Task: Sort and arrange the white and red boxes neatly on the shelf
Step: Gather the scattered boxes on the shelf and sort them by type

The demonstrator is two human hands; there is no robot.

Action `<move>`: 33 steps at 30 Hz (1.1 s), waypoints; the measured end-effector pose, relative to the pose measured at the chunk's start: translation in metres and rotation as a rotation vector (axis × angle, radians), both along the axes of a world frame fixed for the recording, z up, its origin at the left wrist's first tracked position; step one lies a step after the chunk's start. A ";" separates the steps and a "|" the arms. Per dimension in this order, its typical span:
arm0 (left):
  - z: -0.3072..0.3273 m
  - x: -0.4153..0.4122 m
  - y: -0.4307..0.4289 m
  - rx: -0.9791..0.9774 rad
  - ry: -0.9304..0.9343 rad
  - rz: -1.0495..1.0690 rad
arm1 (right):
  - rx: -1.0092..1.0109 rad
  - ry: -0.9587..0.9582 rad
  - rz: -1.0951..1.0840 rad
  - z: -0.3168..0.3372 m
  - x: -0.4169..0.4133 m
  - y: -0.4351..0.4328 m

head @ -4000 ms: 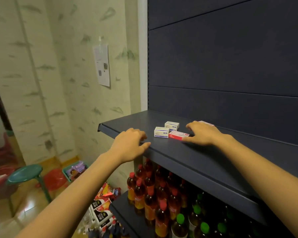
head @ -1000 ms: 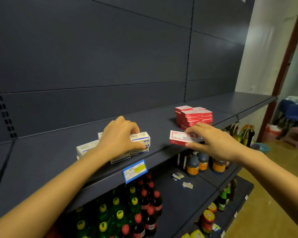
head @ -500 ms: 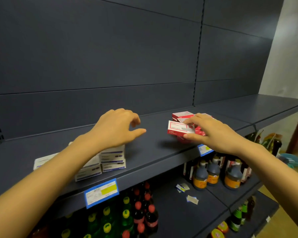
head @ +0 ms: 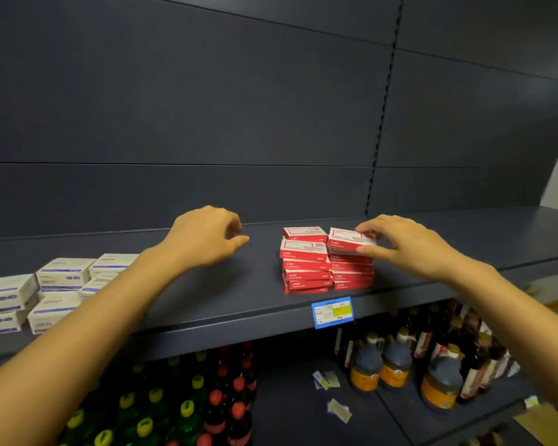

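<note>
A red box (head: 350, 240) is being pinched at its right end by the right hand (head: 409, 249), with the thumb at the near edge and the fingertips over the far edge. It is being set on top of the right red stack (head: 351, 272), which is standing directly above the blue price tag (head: 332, 311) on the lip of the shelf (head: 239, 304). The box is being held flat, but it is sitting slightly askew to the boxes beneath it. The left red stack (head: 305, 268) is standing just above and left of the tag, touching its neighbour. The left hand (head: 203, 239) is being held over bare shelf, further left of the tag, with its fingers loosely curled and gripping nothing. The white boxes (head: 62, 278) are lying far to the left of the tag in low, somewhat uneven piles.

The placement is probably best being finished by lowering the box until it is fully supported. It would then be squared against the edges below before the pinch is being eased off. Since the column is tall and narrow, any sideways drag is likely being passed down into it. A light straight-down release is therefore being called for, with the idle hand perhaps being brought across to steady the front faces above the tag.
</note>
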State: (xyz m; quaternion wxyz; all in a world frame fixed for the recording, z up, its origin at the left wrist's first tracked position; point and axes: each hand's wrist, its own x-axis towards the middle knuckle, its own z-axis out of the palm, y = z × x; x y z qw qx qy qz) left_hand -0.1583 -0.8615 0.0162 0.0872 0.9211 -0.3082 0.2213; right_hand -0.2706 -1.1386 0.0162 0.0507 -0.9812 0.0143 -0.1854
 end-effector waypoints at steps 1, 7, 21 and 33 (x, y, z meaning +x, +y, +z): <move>0.000 -0.002 -0.002 -0.002 0.003 0.018 | 0.010 0.009 0.015 -0.003 0.004 -0.004; -0.004 -0.011 -0.007 -0.020 -0.006 0.097 | 0.016 0.014 0.099 -0.015 0.025 -0.020; 0.000 -0.058 0.114 -0.090 -0.136 0.448 | -0.040 -0.194 0.711 0.011 0.076 0.158; -0.020 -0.118 0.318 -0.044 -0.073 0.796 | -0.010 -0.112 1.055 -0.007 0.095 0.389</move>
